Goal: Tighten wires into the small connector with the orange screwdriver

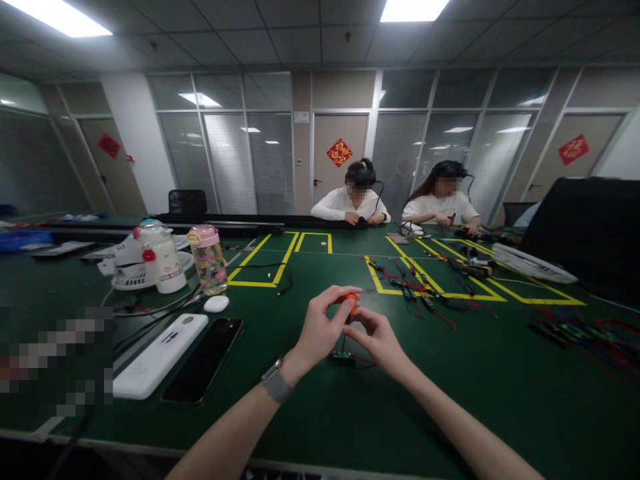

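Note:
In the middle of the head view, my left hand (pixel 325 320) is closed around an orange-topped screwdriver (pixel 353 303), held upright. My right hand (pixel 376 337) pinches in at the lower, dark part of its handle, with the fingertips of both hands close together. Below the hands, a thin shaft runs down towards a small green circuit board (pixel 343 356) with wires, which lies on the green table (pixel 310 413). My fingers partly hide the handle, and I cannot tell whether the tip touches the board.
At left lie a white power bank (pixel 160 357), a black phone (pixel 204 360) and a white earbud case (pixel 217 304), near a white jug (pixel 163 260) and pink-lidded bottle (pixel 207 260). Wired boards (pixel 410 280) lie at right. Two people sit across, beyond yellow tape (pixel 255 284).

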The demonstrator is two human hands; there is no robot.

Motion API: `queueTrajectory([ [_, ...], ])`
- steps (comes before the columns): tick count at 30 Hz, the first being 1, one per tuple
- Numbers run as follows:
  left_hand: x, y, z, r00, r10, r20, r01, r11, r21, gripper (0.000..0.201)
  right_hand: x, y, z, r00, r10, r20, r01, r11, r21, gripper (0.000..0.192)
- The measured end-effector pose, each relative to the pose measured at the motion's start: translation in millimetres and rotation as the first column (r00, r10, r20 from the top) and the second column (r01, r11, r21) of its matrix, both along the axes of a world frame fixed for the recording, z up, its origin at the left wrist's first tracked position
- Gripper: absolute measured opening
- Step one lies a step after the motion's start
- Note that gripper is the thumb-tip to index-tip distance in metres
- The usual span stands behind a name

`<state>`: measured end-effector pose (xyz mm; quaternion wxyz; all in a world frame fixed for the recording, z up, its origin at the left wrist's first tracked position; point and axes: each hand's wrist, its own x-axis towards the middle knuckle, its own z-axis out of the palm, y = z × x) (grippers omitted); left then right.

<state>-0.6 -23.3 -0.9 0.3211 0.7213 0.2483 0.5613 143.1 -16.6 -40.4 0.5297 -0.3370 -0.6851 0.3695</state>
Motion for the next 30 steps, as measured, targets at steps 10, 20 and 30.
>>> queueTrajectory([
  [10, -3.6, 2.3, 3.2, 0.999, -0.011, -0.035, 0.012, 1.000, 0.014, 0.024, 2.0, 2.5, -3.1, 1.000, 0.006, 0.027, -0.006, 1.000, 0.026, 0.018],
  [20, -2.0, 2.4, -0.5, 0.993, 0.117, -0.020, -0.115, 0.991, 0.069, 0.013, -0.6, 1.1, -2.8, 1.000, -0.011, 0.019, 0.011, 1.000, 0.026, 0.022],
  [30, -2.1, 0.0, 3.0, 0.998, 0.051, -0.026, -0.050, 0.998, 0.046, 0.022, 1.1, 2.5, -2.8, 1.000, -0.017, -0.022, 0.017, 1.000, 0.022, 0.022],
])
